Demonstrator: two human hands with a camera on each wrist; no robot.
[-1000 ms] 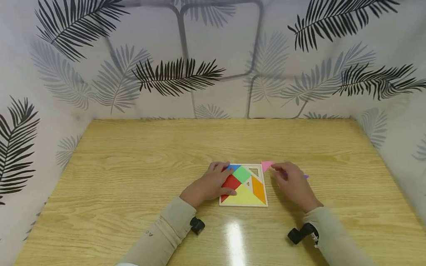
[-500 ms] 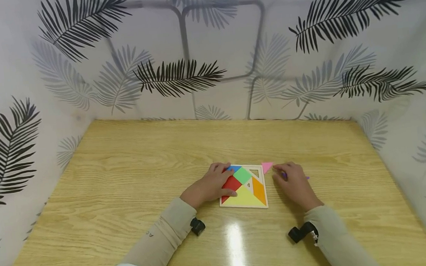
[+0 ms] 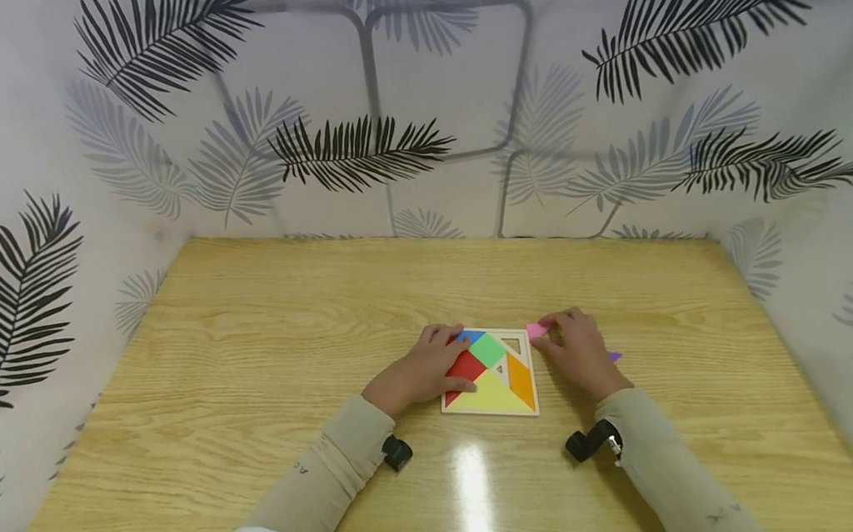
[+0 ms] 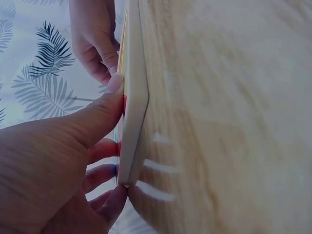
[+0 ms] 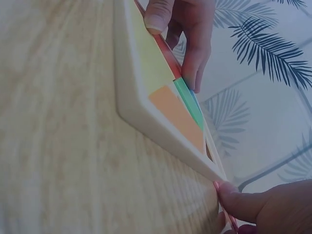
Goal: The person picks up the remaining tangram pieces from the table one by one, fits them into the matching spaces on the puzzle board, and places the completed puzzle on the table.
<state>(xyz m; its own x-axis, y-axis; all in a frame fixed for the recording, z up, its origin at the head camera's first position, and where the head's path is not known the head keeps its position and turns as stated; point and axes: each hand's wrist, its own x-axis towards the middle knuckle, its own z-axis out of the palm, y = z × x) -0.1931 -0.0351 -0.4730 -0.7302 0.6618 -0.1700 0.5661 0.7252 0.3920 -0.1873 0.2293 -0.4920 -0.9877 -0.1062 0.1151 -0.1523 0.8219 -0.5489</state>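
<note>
A square tangram board (image 3: 491, 414) with a pale rim lies on the table. In it sit a red piece (image 3: 466, 367), a green square (image 3: 487, 350), a yellow triangle (image 3: 491, 393), an orange parallelogram (image 3: 521, 380) and a partly covered blue piece (image 3: 469, 334). My left hand (image 3: 428, 366) rests over the board's left side, fingers spread, its thumb on the pieces. Just off the upper right corner, my right hand (image 3: 578, 353) pinches a pink triangle (image 3: 534, 331) between thumb and fingers. The right wrist view shows the right thumb (image 5: 243, 202) against this piece, close to the rim.
Two recesses of the board show bare: a larger one at the upper right and a small one near the middle. A purple piece (image 3: 615, 356) pokes out beyond the right hand. Leaf-patterned cloth (image 3: 391, 194) stands behind the wooden table (image 3: 252, 338).
My right hand has shifted slightly up and left and has taken hold of the pink triangle. More of the purple piece shows. The left hand stays on the board.
</note>
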